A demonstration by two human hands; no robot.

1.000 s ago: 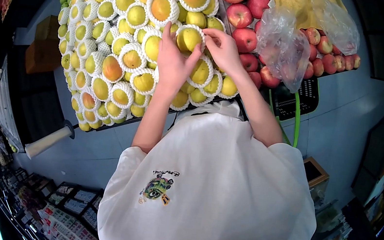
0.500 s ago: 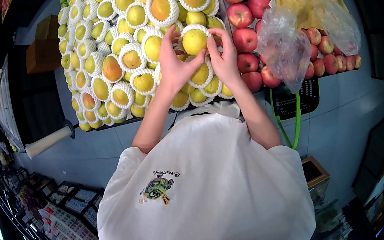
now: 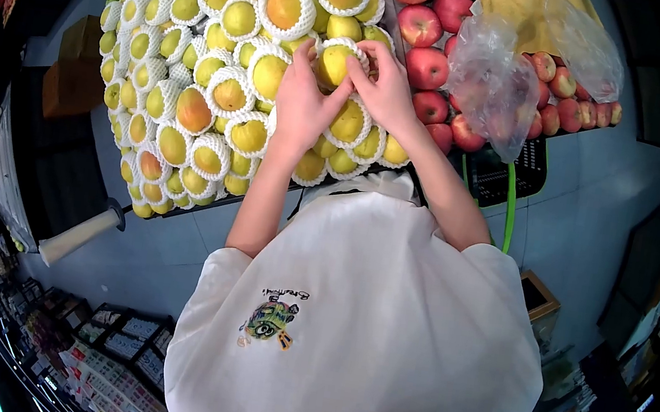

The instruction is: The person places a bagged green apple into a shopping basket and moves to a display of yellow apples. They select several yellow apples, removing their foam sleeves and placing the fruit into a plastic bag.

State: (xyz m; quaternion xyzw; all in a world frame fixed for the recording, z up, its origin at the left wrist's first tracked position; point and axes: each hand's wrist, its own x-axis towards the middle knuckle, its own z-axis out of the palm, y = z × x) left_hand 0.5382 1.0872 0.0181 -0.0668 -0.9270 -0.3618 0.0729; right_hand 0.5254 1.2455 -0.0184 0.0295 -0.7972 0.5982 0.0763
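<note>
Between my hands is a yellow pear (image 3: 333,64) in a white foam net, low on the sloping pile of netted fruit. My left hand (image 3: 302,108) curves around its left and near side, thumb at the lower edge. From the right, my right hand (image 3: 385,96) pinches at the net's edge with thumb and fingers. Some fingertips are hidden behind the pear. Similar pears surround it, among them one with an orange blush (image 3: 283,8) just above and a netted pear (image 3: 348,122) beneath my wrists.
Red apples (image 3: 428,69) fill the neighbouring section on the right, with a clear plastic bag (image 3: 494,86) and yellow cloth-like sheet (image 3: 534,15) over them. A dark basket with a green handle (image 3: 510,206) is below. A cardboard box (image 3: 68,89) and a plastic roll (image 3: 81,237) are at left.
My right thumb and fingers have moved left over the pear's edge and closer to my left thumb. The pear sits slightly higher and looks turned in its net. The view has shifted slightly.
</note>
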